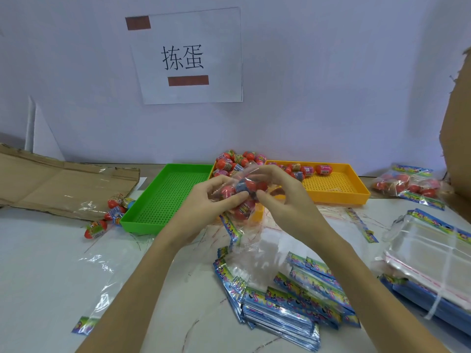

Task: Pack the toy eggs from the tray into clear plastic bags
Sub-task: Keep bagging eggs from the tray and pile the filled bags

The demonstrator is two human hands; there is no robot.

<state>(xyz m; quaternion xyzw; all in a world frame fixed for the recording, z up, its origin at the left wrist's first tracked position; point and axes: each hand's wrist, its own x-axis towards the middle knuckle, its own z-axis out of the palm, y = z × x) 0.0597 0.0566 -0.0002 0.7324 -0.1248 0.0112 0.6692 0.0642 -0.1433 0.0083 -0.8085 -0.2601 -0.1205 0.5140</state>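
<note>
Both hands hold up a clear plastic bag (246, 197) with several red toy eggs inside, above the near edge of the yellow tray (339, 193). My left hand (211, 200) grips the bag's left side, thumb against the eggs. My right hand (277, 192) pinches it from the right and over the top. The bag's blue printed header hangs below the hands. More red toy eggs (235, 161) are heaped at the yellow tray's far left, with a few more along its back wall.
A green tray (142, 220) lies left of the yellow one, with loose eggs (114, 212) beside it on flattened cardboard (51, 184). Filled bags (407, 186) lie far right. Stacks of empty bags (433, 261) and printed headers (293, 301) lie on the near table.
</note>
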